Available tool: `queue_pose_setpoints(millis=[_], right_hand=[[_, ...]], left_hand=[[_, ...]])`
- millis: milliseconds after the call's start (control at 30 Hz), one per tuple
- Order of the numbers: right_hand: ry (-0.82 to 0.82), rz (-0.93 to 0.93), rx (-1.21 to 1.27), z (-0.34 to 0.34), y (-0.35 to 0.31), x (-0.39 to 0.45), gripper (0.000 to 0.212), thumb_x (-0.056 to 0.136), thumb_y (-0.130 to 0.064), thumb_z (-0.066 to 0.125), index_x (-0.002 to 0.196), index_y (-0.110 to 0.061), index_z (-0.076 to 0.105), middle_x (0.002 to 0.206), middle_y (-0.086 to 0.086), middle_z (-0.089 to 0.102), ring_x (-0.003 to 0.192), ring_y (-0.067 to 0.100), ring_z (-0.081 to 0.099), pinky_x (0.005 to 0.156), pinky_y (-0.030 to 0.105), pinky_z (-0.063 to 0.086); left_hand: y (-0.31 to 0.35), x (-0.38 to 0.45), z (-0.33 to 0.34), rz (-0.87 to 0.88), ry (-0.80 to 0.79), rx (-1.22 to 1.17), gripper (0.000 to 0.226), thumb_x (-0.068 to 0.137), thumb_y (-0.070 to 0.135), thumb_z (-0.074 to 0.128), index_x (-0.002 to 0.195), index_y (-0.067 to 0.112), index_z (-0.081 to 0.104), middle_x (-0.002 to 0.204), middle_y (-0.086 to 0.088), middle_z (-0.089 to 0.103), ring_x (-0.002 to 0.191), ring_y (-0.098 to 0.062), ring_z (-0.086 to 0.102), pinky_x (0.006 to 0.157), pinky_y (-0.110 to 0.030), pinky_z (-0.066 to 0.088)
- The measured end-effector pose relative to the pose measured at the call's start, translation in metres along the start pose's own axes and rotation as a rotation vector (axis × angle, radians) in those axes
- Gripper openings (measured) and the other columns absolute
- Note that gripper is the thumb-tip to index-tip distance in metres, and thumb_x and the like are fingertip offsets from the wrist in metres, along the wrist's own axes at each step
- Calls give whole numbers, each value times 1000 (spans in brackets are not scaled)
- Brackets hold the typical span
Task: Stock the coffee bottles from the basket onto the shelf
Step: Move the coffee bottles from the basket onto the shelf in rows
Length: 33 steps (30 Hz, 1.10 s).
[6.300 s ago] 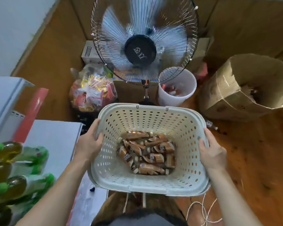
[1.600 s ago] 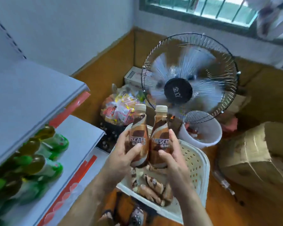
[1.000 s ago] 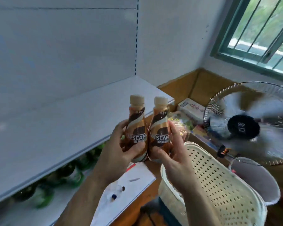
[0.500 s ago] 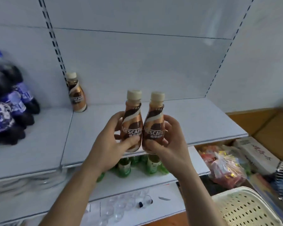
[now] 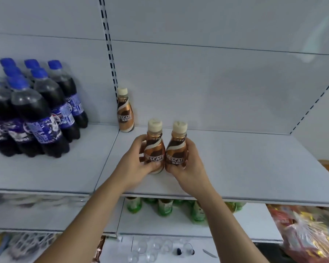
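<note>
Head view, nearest: clear cups [image 5: 156, 249] lie on the lowest board, and a bag of bright packets [image 5: 310, 236] sits at the right edge.
Lower shelf: green bottles [image 5: 164, 206] stand in a row under the board being stocked.
Left hand: the left hand [image 5: 136, 164] is wrapped round the left coffee bottle [image 5: 154, 150], thumb across the label and fingers behind.
Right hand: the right hand [image 5: 188, 164] holds the right coffee bottle [image 5: 177, 149] the same way.
Bottles in hand: both are upright with caps up, touching side by side, low over the front half of the shelf [image 5: 235, 164]; whether their bases already rest on it I cannot tell.
Already stocked: one coffee bottle [image 5: 125, 112] stands against the back panel at the left corner of this bay, well behind the pair.
Neighbours: cola bottles [image 5: 36, 111] fill the next bay to the left.
Basket: out of view.
Step in hand: setting this pair down, by my reading.
Doing it well: carry them back towards the standing bottle and line up just beside it, labels forward; lower each flat on its base; let go only once steady.
Risk: these narrow, tall bottles may tip if released at a tilt, and a knock could topple the one at the back.
</note>
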State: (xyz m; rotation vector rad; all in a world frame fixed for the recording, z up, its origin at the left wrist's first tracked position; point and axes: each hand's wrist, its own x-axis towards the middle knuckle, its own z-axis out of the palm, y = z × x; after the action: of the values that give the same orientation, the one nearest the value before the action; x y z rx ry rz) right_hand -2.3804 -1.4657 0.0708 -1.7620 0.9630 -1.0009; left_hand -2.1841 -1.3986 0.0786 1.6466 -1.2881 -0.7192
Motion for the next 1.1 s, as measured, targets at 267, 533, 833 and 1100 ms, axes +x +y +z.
queue_pose_setpoints(millis=[267, 533, 833, 1100], right_hand=[[-44, -2, -14, 18, 16, 35, 72, 87, -2, 81, 140, -35, 45, 127, 0, 67, 113, 11, 70, 97, 38, 60], [0, 12, -79, 41, 17, 67, 72, 83, -11, 82, 144, -26, 46, 126, -1, 66, 114, 15, 69, 97, 44, 61], [-19, 34, -250, 30, 9, 66, 111, 83, -46, 85, 170, -36, 16, 156, -6, 53, 141, 14, 56, 115, 48, 51], [-62, -204, -704, -19, -75, 95, 71, 98, -50, 72, 163, -39, 45, 131, -10, 64, 102, 8, 68, 90, 34, 61]], left_hand=[[-8, 28, -11, -3, -29, 32, 84, 92, 17, 85, 153, 43, 34, 134, 15, 62, 128, -15, 63, 113, -38, 50], [-15, 62, -29, 45, -62, 52, 84, 95, 17, 82, 160, 32, 31, 128, 16, 63, 105, 20, 59, 100, -21, 50], [-8, 77, -53, 137, -154, 147, 92, 90, 39, 86, 162, 34, 28, 143, 16, 55, 118, 9, 60, 109, -23, 48], [65, 110, -100, 416, -121, 628, 44, 99, 46, 70, 140, 32, 60, 118, 14, 65, 97, -10, 62, 81, -33, 47]])
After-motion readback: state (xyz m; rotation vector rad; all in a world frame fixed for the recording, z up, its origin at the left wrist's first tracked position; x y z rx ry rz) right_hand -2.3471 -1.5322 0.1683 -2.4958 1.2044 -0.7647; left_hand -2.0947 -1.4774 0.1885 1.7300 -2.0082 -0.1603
